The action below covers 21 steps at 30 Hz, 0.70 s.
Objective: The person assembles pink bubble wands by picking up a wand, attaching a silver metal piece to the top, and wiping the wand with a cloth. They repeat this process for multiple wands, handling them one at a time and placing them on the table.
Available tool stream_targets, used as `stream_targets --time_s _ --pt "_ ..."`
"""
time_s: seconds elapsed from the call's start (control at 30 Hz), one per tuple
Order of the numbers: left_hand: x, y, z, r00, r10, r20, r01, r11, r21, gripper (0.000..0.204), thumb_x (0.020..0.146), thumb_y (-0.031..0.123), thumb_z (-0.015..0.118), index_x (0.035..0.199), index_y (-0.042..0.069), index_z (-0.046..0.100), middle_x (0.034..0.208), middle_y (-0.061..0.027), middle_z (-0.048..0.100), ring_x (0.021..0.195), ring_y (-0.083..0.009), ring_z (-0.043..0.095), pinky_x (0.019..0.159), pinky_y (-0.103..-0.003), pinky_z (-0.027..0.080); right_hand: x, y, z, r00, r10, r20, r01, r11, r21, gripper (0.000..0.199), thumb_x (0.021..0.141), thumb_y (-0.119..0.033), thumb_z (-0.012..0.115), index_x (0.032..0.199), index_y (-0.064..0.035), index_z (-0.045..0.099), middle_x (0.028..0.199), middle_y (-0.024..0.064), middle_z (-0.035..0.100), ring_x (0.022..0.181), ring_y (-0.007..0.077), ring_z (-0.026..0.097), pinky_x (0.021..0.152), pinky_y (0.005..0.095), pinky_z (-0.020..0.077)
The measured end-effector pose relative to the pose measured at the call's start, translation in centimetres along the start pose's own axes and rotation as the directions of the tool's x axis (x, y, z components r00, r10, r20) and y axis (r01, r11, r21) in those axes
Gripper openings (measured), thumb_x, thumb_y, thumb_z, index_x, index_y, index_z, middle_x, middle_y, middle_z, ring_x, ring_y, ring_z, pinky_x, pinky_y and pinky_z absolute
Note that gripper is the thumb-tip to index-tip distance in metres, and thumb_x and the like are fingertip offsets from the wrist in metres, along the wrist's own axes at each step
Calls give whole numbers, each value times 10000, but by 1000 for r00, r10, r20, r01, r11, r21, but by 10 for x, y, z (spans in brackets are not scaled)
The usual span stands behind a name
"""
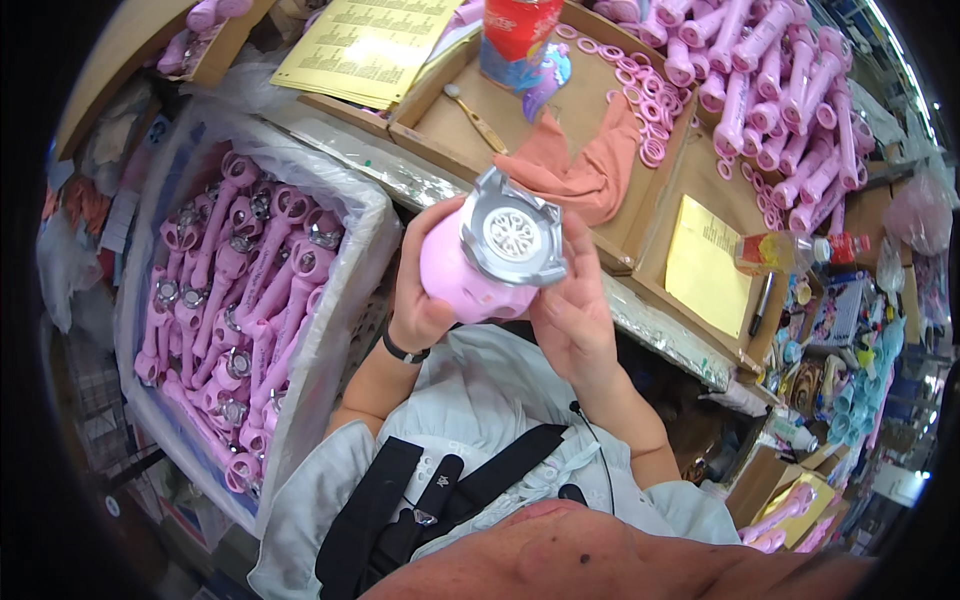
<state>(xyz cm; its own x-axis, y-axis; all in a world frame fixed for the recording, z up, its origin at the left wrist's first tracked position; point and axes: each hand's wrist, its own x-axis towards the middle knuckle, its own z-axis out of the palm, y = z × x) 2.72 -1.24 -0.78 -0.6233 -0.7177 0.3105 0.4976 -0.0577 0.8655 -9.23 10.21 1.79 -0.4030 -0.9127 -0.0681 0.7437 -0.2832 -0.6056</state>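
Note:
Both hands hold one pink plastic toy body (pixel 463 281) close to my chest, its end turned up toward me. A silver crown-shaped cap (pixel 512 230) with a white round grille sits on that end. My left hand (pixel 420 290) wraps the pink body from the left, a black band on its wrist. My right hand (pixel 570 305) grips the right side, fingers up against the silver cap's edge.
A plastic-lined bin (pixel 345 320) at my left holds several finished pink toys (pixel 235 290). Ahead, a cardboard tray (pixel 460 120) carries an orange cloth (pixel 580 165), pink rings (pixel 640 100), a red can (pixel 515 40), a yellow sheet (pixel 705 265). Uncapped pink bodies (pixel 770 100) pile at the far right.

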Motion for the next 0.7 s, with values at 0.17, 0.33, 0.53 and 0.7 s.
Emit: stream_targets --time_s 0.17,0.33,0.53,0.7 --pt "13 -2 -12 997 21 -80 -18 999 34 955 778 639 616 1373 -24 274 1312 -161 418 1202 -231 454 995 -361 383 -22 43 -45 940 316 -126 -340 868 -361 388 910 -55 566 1279 -54 446 1227 36 517 1109 118 498 939 252 396" --pt "14 -4 -12 998 7 -66 -5 999 38 960 771 643 620 1371 -24 279 1306 -155 425 1194 -222 464 993 -360 389 -50 64 -78 852 450 -267 -523 731 -438 234 925 -97 567 1149 -35 542 1107 20 583 997 96 550 877 238 427" --pt "17 -5 -4 998 -3 -65 3 1000 3 954 764 622 646 1366 -24 284 1298 -161 435 1185 -236 480 985 -367 409 -49 73 -82 902 406 -145 -376 579 -724 224 905 -128 596 1100 -24 562 969 23 581 840 79 561 749 237 471" --pt "-2 -21 -19 993 -17 -118 24 998 56 988 754 657 624 1362 -41 278 1304 -175 421 1197 -252 463 1007 -387 386 -44 86 -85 910 410 -55 -251 442 -861 264 870 -138 624 1094 -13 566 971 91 579 823 139 583 727 271 486"
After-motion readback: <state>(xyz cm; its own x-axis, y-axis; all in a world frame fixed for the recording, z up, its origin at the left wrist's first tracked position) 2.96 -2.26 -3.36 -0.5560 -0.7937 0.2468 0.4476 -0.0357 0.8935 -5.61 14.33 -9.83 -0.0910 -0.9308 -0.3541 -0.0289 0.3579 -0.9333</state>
